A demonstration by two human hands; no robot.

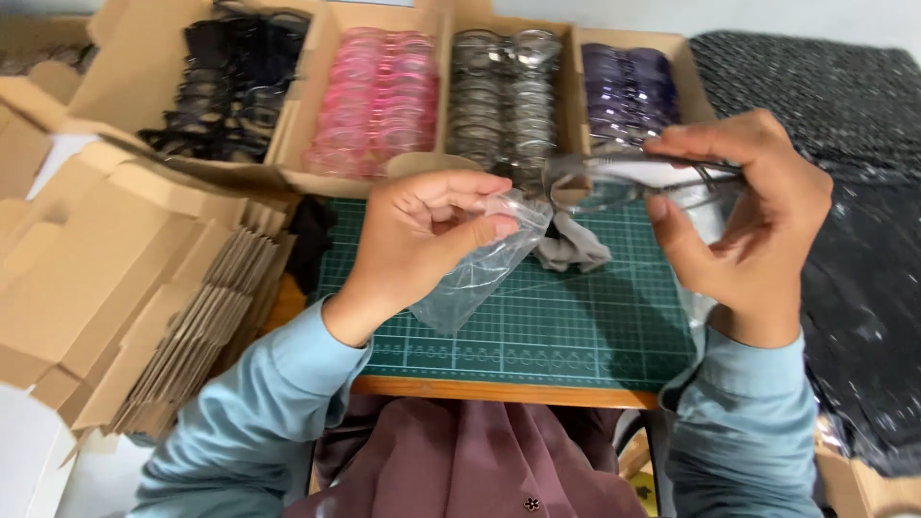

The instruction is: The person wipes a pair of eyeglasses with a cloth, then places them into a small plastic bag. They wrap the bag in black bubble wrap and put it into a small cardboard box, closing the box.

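Holding a small clear plastic bag in the left hand, fingers curled and pinched together on its open top edge, so the bag hangs down over the green gridded cutting mat. Right hand has its grip clamped on a pair of grey-framed clear-lens glasses, thumb underneath and fingers on top, held up level just beside the mouth of the bag. The frame's end sits really close to the bag opening, but I can't tell if it's actually touching.

Under the glasses there's a crumpled grey cloth lying on the mat. The mat sits on a wooden bench.

Along the far edge are four open cardboard boxes of glasses: black frames, pink frames, grey clear frames and purple frames, all stacked in rows. Off to the left there's a stack of flat folded cardboard cartons, fanned out a bit. On the right, a heap of dark shiny plastic-wrapped stuff, can't make out what's in it.

Both sleeves are light blue.
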